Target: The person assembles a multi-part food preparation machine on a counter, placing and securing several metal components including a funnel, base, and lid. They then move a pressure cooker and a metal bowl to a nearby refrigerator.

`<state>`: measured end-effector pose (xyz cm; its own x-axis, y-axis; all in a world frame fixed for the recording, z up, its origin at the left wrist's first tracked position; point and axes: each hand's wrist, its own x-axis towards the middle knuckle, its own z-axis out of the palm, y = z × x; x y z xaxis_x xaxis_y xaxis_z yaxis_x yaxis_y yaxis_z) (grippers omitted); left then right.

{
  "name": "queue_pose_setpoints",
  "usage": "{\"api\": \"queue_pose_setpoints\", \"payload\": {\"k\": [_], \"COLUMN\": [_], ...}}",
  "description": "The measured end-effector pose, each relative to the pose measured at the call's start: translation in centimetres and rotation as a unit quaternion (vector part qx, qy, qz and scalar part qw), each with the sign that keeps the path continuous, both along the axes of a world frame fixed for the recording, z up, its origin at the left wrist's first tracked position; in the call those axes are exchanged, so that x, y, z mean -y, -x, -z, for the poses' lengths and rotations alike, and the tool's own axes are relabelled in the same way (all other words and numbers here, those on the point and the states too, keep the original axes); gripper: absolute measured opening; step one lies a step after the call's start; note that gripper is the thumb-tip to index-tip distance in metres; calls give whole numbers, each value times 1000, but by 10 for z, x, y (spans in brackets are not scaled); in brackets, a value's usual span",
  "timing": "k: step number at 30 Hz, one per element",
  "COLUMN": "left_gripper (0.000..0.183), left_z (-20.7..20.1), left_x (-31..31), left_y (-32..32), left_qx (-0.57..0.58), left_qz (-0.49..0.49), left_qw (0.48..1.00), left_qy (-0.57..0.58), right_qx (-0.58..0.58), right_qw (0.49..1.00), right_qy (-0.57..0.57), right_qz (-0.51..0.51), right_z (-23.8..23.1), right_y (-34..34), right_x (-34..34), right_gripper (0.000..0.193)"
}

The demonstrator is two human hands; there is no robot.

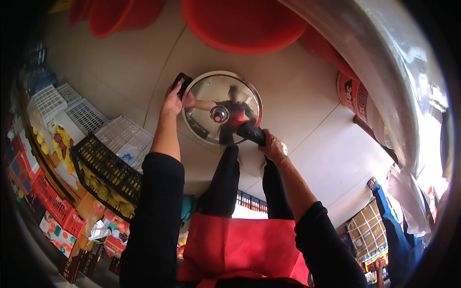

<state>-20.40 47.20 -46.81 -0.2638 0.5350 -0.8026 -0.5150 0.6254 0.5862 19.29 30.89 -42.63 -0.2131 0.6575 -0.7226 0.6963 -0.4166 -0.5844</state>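
A round, mirror-bright pressure cooker (216,91) hangs above the floor in front of me, its lid face up. At the lid's middle is a knob with a red centre. My left hand (172,102) grips the short black handle at the cooker's left rim, with the thumb on top. On the near right side, my right hand (273,147) is wrapped round the long black handle (251,134). Room and my own reflection show in the lid, and the cooker's lower body is hidden beneath it.
Red basins (242,24) stand at the far side, and a large metal vessel (384,57) curves along the right. At left are a black crate (106,170) of green fruit, white crates (86,115) and a red basket (50,199). Another person's leg (391,225) shows at lower right.
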Motion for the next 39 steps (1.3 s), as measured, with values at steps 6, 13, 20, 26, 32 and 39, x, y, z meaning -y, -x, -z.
{"api": "queue_pose_setpoints", "payload": {"k": [6, 13, 20, 26, 32, 39], "left_gripper": [34, 40, 35, 31, 30, 32], "left_z": [-25, -167, -357, -479, -537, -577], "left_x": [19, 49, 4, -80, -182, -332], "left_y": [-9, -25, -33, -31, -22, -20], "left_qx": [36, 84, 49, 64, 90, 86], "left_qz": [29, 9, -24, -19, -37, 31], "left_qw": [998, 990, 998, 995, 993, 993], "left_qy": [52, 114, 3, -70, -71, -75], "right_qx": [37, 60, 51, 76, 61, 37], "right_qw": [999, 996, 994, 988, 980, 976], "right_qy": [3, -57, -87, -133, -192, -215], "right_qz": [-4, -31, -42, -26, -5, 22], "right_z": [-46, -203, -388, -496, -527, -538], "right_y": [-17, -43, -44, -39, -25, -15], "right_x": [17, 34, -12, -72, -156, -288], "right_gripper": [61, 63, 56, 52, 53, 52]}}
